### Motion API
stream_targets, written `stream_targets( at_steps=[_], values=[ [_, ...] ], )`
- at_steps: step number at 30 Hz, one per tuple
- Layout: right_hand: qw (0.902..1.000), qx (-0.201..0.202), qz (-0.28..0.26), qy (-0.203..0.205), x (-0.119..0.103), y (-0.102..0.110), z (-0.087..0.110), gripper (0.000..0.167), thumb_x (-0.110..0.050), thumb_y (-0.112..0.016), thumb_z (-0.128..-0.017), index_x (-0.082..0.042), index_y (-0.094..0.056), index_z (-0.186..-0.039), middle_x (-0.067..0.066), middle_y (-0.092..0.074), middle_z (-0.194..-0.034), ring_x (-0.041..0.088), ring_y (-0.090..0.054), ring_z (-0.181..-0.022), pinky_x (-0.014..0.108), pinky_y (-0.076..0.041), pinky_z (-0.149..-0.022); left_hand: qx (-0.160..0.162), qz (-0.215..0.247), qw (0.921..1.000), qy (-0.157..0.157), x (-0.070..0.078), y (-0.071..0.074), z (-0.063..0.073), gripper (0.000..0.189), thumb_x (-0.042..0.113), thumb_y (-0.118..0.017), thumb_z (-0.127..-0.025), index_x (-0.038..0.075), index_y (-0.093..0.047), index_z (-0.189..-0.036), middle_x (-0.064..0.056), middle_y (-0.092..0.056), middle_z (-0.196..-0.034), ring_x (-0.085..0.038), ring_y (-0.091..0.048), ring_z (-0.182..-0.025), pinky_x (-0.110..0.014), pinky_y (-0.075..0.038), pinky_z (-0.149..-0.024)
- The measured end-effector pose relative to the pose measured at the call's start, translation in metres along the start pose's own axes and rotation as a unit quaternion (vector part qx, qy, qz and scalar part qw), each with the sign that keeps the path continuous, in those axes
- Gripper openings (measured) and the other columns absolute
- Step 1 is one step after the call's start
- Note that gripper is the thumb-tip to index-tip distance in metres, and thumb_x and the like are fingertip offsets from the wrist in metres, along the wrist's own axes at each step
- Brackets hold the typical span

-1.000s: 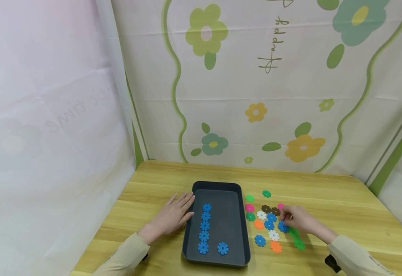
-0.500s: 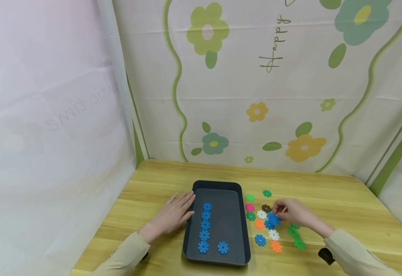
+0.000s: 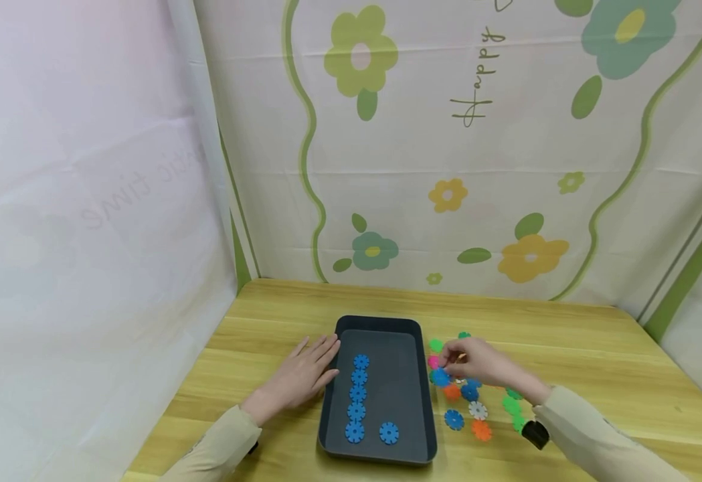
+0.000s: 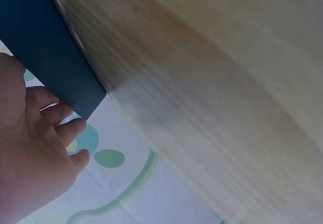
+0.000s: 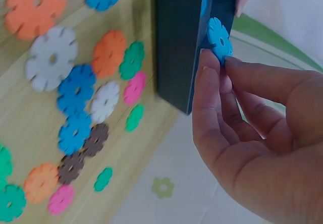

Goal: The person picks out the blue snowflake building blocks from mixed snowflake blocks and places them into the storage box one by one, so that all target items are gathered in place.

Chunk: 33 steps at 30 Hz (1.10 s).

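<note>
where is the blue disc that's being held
In the head view, the blue disc is pinched in the right hand, just right of the tray, near the pink disc.

Head view: bright, diffuse light; left curtain (image 3: 73, 281) washed pale, pinkish at top; table (image 3: 284, 308) evenly lit. Wrist views, 2: dimmer, cooler, softer in detail. Left wrist: tray (image 4: 45, 42) wall sunk to dark blue, table grain smeared, faint grey shadow beside.

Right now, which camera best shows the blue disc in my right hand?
The right wrist view: the blue disc appears large and clearly notched, pinched in your right hand. The head view shows it much smaller; the left wrist view misses it.
</note>
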State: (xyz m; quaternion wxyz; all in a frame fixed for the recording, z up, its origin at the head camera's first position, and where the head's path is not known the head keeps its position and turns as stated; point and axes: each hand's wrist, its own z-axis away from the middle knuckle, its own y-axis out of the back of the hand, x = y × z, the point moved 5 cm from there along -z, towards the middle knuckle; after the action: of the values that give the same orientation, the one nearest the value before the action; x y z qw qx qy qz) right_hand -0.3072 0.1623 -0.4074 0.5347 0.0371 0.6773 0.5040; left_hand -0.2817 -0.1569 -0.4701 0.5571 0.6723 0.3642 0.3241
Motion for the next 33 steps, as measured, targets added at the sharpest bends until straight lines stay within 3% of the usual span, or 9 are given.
stream_targets(
  at_steps=[11, 16, 25, 33],
  values=[
    [0.9977, -0.025, 0.025, 0.057, -0.028, -0.038, -0.031, 0.009, -0.002, -0.065, -0.092, -0.010, -0.068, -0.089, 0.002, -0.068, -0.083, 0.004, -0.060, -0.068, 0.018, -0.053, -0.061, -0.005, 0.002, 1.0000, 0.002, -0.001, -0.002, 0.000, 0.060, 0.045, -0.039, -0.106, 0.010, -0.035, -0.155, -0.007, -0.035, -0.162, -0.027, -0.036, -0.149, -0.054, -0.027, -0.122],
    [0.9946, -0.029, 0.064, 0.076, -0.037, -0.053, -0.040, 0.008, -0.001, -0.069, -0.089, -0.008, -0.069, -0.086, 0.003, -0.070, -0.079, -0.002, -0.058, -0.064, 0.016, -0.051, -0.059, -0.005, 0.003, 1.0000, 0.002, -0.001, -0.002, -0.001, 0.060, 0.045, -0.039, -0.106, 0.010, -0.035, -0.155, -0.007, -0.035, -0.162, -0.027, -0.036, -0.149, -0.054, -0.027, -0.122],
    [0.9952, -0.045, 0.063, 0.060, -0.038, -0.072, -0.049, 0.007, 0.000, -0.069, -0.088, -0.006, -0.069, -0.084, 0.003, -0.069, -0.077, -0.002, -0.056, -0.060, 0.015, -0.051, -0.057, -0.006, 0.010, 0.9999, 0.004, -0.001, -0.001, 0.000, 0.060, 0.043, -0.042, -0.105, 0.010, -0.035, -0.155, -0.007, -0.034, -0.162, -0.027, -0.036, -0.149, -0.054, -0.026, -0.123],
    [0.9963, -0.061, 0.032, 0.053, -0.037, -0.080, -0.049, 0.007, 0.000, -0.069, -0.089, -0.005, -0.069, -0.085, 0.004, -0.069, -0.075, 0.006, -0.064, -0.059, 0.016, -0.052, -0.056, -0.003, 0.013, 0.9999, 0.005, -0.001, -0.001, 0.000, 0.060, 0.043, -0.042, -0.105, 0.010, -0.035, -0.155, -0.007, -0.034, -0.162, -0.027, -0.036, -0.149, -0.054, -0.026, -0.123]
  ],
)
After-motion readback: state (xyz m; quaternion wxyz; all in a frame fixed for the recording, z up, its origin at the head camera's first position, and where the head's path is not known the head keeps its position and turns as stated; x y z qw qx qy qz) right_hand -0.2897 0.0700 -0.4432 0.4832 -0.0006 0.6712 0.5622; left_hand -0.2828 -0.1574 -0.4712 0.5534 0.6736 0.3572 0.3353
